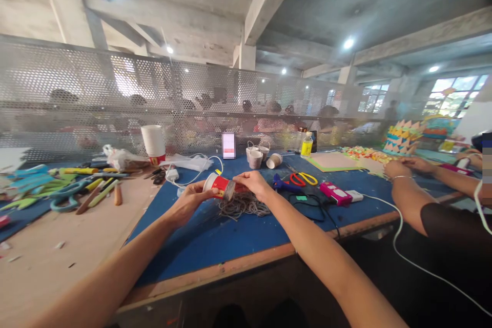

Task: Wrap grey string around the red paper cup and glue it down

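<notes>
A red and white paper cup [218, 185] lies tipped on its side in the grip of my left hand [191, 199]. Grey cord [229, 190] is wound around the end of the cup that faces right. At that end, my right hand [251, 184] is closed in a pinch on the cord; the short length between its fingertips is barely visible. Just beneath the cup, a loose heap of the same grey cord [246, 206] rests on the blue table mat [192, 248].
Cord-covered cups [254, 159], a phone [228, 145] and stacked paper cups [152, 141] stand behind. Scissors [303, 179], a glue gun [282, 182] and a magenta box [335, 193] lie right. Tools [96, 192] crowd the left. A co-worker's hands [400, 169] are far right.
</notes>
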`<control>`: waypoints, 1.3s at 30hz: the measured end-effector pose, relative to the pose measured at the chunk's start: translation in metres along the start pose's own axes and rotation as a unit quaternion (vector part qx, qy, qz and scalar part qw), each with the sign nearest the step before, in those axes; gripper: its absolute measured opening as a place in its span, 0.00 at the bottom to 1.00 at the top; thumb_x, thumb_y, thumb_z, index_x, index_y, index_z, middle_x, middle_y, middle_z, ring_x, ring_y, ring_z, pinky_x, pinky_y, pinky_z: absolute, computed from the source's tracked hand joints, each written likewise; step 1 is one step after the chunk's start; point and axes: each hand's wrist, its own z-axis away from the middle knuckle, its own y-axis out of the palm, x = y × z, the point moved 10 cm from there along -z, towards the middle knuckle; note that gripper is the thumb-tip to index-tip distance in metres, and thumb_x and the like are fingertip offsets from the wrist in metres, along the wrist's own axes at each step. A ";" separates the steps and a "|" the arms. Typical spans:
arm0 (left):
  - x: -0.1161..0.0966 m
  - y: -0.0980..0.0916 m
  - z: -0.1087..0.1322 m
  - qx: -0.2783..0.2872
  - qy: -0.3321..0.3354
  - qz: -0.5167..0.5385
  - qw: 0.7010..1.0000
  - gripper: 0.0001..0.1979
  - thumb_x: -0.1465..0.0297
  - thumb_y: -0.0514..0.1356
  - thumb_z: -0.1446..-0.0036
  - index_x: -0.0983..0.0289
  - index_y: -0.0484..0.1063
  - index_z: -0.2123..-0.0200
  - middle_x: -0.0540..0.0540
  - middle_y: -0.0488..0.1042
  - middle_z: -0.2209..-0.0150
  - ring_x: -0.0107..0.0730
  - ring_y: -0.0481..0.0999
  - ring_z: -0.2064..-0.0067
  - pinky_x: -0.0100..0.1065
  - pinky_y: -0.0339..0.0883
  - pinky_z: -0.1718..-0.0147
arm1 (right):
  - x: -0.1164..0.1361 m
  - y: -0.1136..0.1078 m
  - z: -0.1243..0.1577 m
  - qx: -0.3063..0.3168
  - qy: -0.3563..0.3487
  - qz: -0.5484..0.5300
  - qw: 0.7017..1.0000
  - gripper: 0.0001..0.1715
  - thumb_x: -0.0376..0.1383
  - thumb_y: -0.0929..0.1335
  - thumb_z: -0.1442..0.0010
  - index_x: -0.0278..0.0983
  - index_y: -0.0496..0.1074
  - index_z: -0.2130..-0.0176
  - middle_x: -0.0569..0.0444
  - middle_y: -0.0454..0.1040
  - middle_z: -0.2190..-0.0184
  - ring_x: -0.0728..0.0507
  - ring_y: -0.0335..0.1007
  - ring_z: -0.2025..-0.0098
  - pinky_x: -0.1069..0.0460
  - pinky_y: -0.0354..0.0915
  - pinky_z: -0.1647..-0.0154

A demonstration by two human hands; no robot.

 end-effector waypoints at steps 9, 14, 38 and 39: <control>-0.004 -0.005 0.001 -0.019 0.012 0.014 1.000 0.13 0.63 0.70 0.47 0.62 0.84 0.59 0.59 0.84 0.57 0.43 0.80 0.55 0.41 0.67 0.47 | 0.016 -0.006 0.005 -0.032 -0.050 0.032 0.998 0.13 0.41 0.71 0.36 0.35 0.75 0.68 0.53 0.80 0.66 0.48 0.76 0.69 0.56 0.70 0.70; -0.006 -0.012 0.000 -0.042 0.028 0.000 0.999 0.14 0.62 0.70 0.46 0.62 0.83 0.59 0.59 0.84 0.57 0.44 0.80 0.53 0.42 0.66 0.45 | 0.014 0.012 0.008 0.043 -0.070 0.054 0.995 0.24 0.55 0.71 0.39 0.37 0.75 0.59 0.53 0.80 0.62 0.45 0.78 0.63 0.54 0.73 0.65; 0.009 -0.019 -0.001 -0.089 -0.042 0.078 0.992 0.16 0.63 0.72 0.50 0.65 0.82 0.60 0.59 0.84 0.59 0.41 0.81 0.57 0.39 0.70 0.51 | 0.050 0.031 0.036 0.056 -0.240 0.194 0.950 0.20 0.40 0.71 0.40 0.39 0.74 0.49 0.49 0.74 0.46 0.45 0.74 0.48 0.51 0.68 0.45; 0.009 -0.019 0.000 -0.086 -0.041 0.072 0.993 0.16 0.62 0.72 0.50 0.64 0.82 0.59 0.59 0.84 0.58 0.42 0.81 0.57 0.39 0.70 0.51 | 0.051 0.030 0.036 0.051 -0.244 0.198 0.948 0.18 0.41 0.70 0.39 0.39 0.75 0.50 0.49 0.74 0.47 0.45 0.73 0.48 0.51 0.67 0.44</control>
